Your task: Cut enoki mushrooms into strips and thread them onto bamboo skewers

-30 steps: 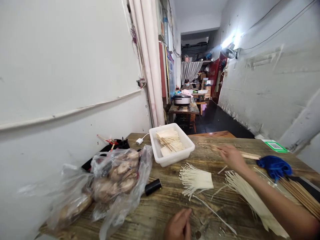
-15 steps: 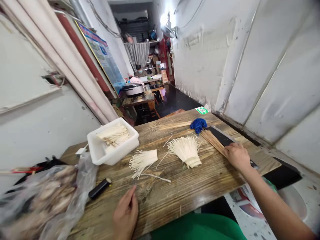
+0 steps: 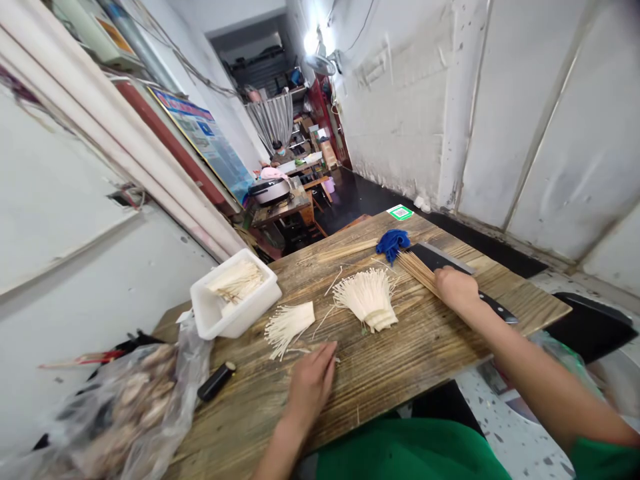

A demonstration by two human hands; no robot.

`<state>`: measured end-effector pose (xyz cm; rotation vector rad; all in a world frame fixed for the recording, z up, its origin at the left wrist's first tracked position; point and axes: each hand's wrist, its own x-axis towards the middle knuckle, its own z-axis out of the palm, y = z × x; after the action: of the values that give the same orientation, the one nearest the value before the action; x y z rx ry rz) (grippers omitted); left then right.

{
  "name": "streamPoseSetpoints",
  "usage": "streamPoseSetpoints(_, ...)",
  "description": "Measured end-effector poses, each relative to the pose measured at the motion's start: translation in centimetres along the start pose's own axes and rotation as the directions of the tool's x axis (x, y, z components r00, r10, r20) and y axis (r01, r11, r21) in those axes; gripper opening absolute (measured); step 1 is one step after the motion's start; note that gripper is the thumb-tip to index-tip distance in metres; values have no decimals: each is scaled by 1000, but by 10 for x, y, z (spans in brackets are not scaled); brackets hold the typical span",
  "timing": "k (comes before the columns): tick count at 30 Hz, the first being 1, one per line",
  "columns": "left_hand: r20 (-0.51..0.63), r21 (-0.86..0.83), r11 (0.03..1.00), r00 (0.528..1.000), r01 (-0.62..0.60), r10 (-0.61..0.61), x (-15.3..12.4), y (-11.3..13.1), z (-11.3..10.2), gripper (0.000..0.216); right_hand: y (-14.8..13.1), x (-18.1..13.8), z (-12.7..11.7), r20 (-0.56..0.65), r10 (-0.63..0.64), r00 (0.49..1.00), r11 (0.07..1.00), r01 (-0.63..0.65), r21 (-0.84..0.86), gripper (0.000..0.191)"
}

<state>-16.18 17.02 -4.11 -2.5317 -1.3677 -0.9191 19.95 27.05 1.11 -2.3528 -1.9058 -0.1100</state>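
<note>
My left hand (image 3: 311,383) lies flat on the wooden table (image 3: 400,360), fingers stretched toward a small fan of pale enoki mushrooms (image 3: 289,325). My right hand (image 3: 456,288) rests palm down on the near end of a bundle of bamboo skewers (image 3: 417,269), next to a cleaver (image 3: 460,277); its fingers curl over the skewers. A larger bunch of enoki (image 3: 369,303) lies between the two hands. A white plastic tub (image 3: 235,302) behind the small fan holds more enoki.
A clear bag of shiitake mushrooms (image 3: 133,407) sits at the table's left end, with a black lighter (image 3: 216,381) beside it. A blue cloth (image 3: 393,241) and more skewers (image 3: 345,251) lie at the far edge. A person sits far down the corridor.
My left hand has slid forward and right on the table toward the small enoki fan. My right hand has moved from the far skewers to the bundle by the cleaver. The view has swung right.
</note>
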Motion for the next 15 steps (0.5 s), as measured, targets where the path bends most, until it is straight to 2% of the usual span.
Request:
streamPoseSetpoints(3, 111, 41, 996, 991, -84, 79, 32, -1, 15, 42, -2, 4, -5, -16, -15, 1000, 999, 16, 37, 17)
streamPoseSetpoints(6, 243, 75, 973, 950, -220, 196, 67, -3, 30, 56, -6, 9, -12, -96, -33, 995, 994, 43, 96, 19)
streamPoseSetpoints(11, 378, 60, 924, 865, -378, 330, 113, -5, 40, 75, -25, 8, -24, -313, -204, 928, 924, 288, 252, 22)
streamPoseSetpoints(15, 400, 14, 906, 833, -424, 383, 124, -8, 37, 77, -47, -12, -11, -328, -372, 869, 791, 481, 378, 19)
